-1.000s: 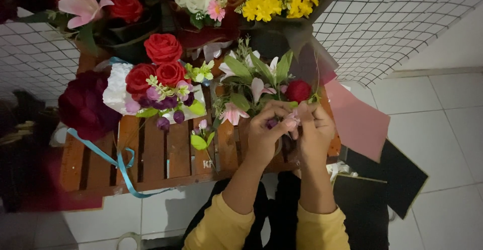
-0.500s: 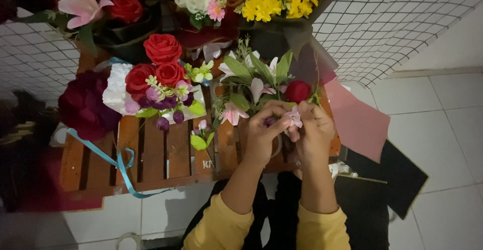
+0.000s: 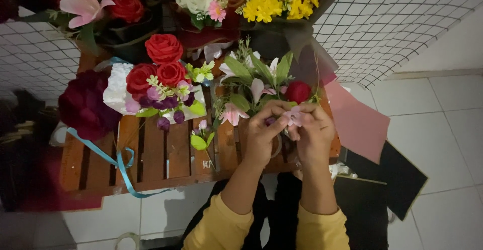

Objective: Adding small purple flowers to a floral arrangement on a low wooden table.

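Observation:
My left hand (image 3: 261,137) and my right hand (image 3: 313,132) meet over the right end of a slatted wooden table (image 3: 151,154). Between their fingertips they pinch a small pale pink flower (image 3: 292,116). Just above the hands lies a loose bunch of pink and white lilies with green leaves (image 3: 251,81) and a dark red rose (image 3: 298,91). Both of my sleeves are yellow.
A bouquet of red roses in white wrap (image 3: 156,81) lies on the table's left, beside a dark maroon flower ball (image 3: 85,104). A blue ribbon (image 3: 118,162) trails off the front edge. More bouquets stand behind. Pink paper (image 3: 359,121) and black sheets (image 3: 397,179) lie on the tiled floor.
The small pink flower has turned a little between my fingertips. My hands stay in the same place over the table's right end.

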